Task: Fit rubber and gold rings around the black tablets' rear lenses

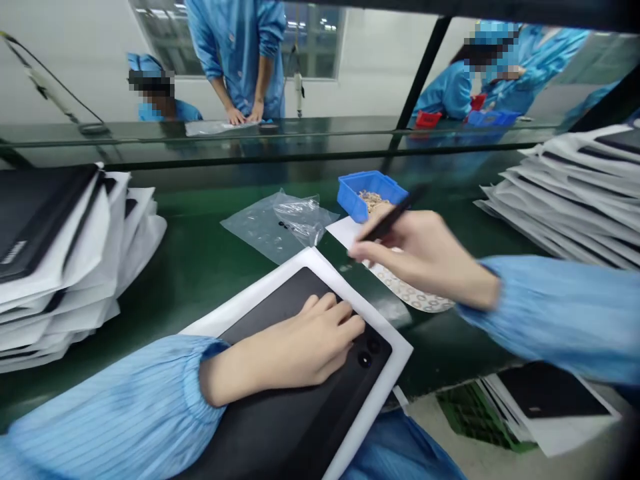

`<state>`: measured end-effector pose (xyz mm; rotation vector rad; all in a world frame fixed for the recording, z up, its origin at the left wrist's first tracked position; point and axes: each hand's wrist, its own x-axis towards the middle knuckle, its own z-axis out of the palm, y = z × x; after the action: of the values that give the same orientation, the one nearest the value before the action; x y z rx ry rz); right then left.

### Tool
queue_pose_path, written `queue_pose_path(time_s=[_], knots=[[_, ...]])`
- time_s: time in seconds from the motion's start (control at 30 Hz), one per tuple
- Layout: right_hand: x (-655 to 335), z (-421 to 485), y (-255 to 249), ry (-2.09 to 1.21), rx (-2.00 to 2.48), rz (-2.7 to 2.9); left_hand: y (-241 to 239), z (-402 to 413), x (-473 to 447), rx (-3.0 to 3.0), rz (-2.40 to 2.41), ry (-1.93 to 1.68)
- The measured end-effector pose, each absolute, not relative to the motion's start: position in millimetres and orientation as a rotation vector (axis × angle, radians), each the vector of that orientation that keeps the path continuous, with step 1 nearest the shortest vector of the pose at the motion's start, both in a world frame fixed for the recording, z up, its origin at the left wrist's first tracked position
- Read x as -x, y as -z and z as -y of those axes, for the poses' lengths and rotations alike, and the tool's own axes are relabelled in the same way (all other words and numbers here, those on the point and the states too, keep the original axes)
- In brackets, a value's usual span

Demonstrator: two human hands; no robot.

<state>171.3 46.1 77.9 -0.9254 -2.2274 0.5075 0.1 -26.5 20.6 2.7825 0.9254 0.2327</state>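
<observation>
A black tablet back cover (300, 427) lies on a white foam sheet (345, 460) in front of me, with two round camera rings near its right corner. My left hand (310, 340) rests on the cover beside those rings, its fingers bent and slightly apart; their tips are partly hidden. Raised above the bench, my right hand (420, 253) is closed round a slim black pen-like tool (387, 223), blurred by motion. Below that hand lies a white sheet of ring-shaped stickers (413, 293), partly covered by the hand.
A blue bin (357, 193) of small tan pieces stands behind the sticker sheet, beside a clear plastic bag (280, 223). Stacks of foam-wrapped panels rise at left (60, 287) and right (575, 200). A green crate (470, 413) sits low at right. Co-workers (240, 53) are across the bench.
</observation>
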Motion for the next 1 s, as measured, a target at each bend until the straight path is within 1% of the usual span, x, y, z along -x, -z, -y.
queue_pose_path(time_s=[0.1, 0.2, 0.3, 0.4, 0.47, 0.6, 0.7, 0.73, 0.8, 0.9, 1.0], knots=[[-109, -95, -60, -0.674, 0.934, 2.197, -21, 26, 0, -2.817, -0.936, -0.229], [-60, -132, -32, -0.685, 0.948, 2.187, -19, 26, 1, -2.853, -0.932, -0.240], [-37, -151, -11, -0.693, 0.946, 2.202, -17, 25, 2, -2.889, -0.916, -0.264], [-37, -154, -12, -0.699, 0.923, 2.201, -16, 25, 2, -2.900, -0.911, -0.262], [-46, -148, -27, -0.695, 0.900, 2.172, -16, 25, 2, -2.897, -0.913, -0.263], [-86, -113, -78, -0.740, 0.839, 2.209, -18, 25, 2, -2.837, -0.919, -0.280], [-135, -70, -103, -0.603, 0.814, 2.439, -18, 23, 2, -2.799, -0.939, -0.323], [-152, -55, -104, -0.572, 0.822, 2.516, -18, 20, 4, -2.775, -0.991, -0.349], [-185, -27, -93, -0.627, 0.903, 2.562, -17, 11, 11, -2.684, -1.191, -0.415], [-218, 0, -59, -0.552, 1.101, 2.570, -15, -7, 33, -2.491, -1.525, -0.508], [-226, 11, -26, -0.614, 1.306, 2.455, -16, -25, 62, -2.345, -1.672, -0.484]])
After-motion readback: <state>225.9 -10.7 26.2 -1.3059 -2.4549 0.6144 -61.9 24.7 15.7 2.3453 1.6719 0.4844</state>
